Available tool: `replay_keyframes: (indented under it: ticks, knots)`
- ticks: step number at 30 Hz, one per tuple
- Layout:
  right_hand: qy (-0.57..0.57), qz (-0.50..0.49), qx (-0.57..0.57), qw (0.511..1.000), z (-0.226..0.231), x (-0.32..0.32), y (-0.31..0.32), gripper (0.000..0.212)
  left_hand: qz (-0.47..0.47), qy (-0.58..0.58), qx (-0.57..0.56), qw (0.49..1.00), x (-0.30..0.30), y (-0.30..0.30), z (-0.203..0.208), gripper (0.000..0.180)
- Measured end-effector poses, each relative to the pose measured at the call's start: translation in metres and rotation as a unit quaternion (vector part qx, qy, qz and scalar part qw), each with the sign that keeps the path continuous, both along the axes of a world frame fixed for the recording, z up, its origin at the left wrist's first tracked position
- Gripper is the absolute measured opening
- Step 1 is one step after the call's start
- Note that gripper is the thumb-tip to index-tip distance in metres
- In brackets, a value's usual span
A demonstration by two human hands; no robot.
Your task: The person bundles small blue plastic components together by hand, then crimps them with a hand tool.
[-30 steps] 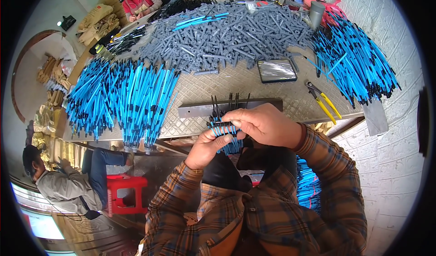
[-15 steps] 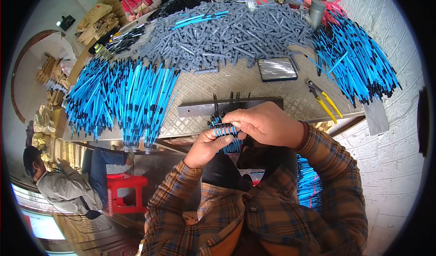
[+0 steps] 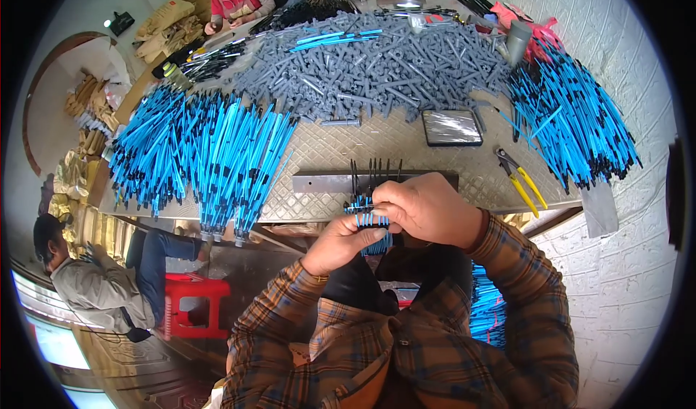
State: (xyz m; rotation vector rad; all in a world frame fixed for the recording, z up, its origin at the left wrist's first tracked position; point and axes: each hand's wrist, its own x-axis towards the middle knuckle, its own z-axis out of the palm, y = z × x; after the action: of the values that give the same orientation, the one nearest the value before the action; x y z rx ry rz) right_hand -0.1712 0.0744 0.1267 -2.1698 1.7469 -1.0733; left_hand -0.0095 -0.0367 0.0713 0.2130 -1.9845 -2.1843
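My left hand is closed round a row of thin blue rods with black ends, held side by side over my lap. Their black tips point up toward the table edge. Just above them, my right hand is closed in a pinch, thumb against forefinger. From that pinch a thin silvery pin seems to reach left across the rods; its far end is hard to make out. My palms hide much of the bundle.
A metal bar lies along the table's near edge. Behind it are a black tray of silvery pins, yellow-handled pliers, a heap of grey plastic parts, and blue rod piles left and right. Other people sit around.
The whole view has shifted slightly. Both hands stay together at the rods, and a thin silvery pin now shows at my right fingertips.
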Motion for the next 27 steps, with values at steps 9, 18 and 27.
replay_keyframes:
  ticks: [9, 18, 27]
  knots:
    - [0.025, -0.054, -0.075, 0.995, 0.009, 0.005, 0.006, 0.01, 0.045, 0.053, -0.058, 0.996, -0.006, 0.009, -0.007, 0.019]
    - [-0.065, -0.053, -0.04, 0.996, -0.002, -0.007, 0.016, 0.015, 0.047, 0.013, 0.034, 0.998, -0.008, 0.005, -0.004, 0.016]
    - [-0.143, -0.069, 0.046, 0.986, 0.01, 0.001, 0.024, 0.009, 0.031, 0.022, -0.011, 0.999, -0.002, 0.003, -0.011, 0.02]
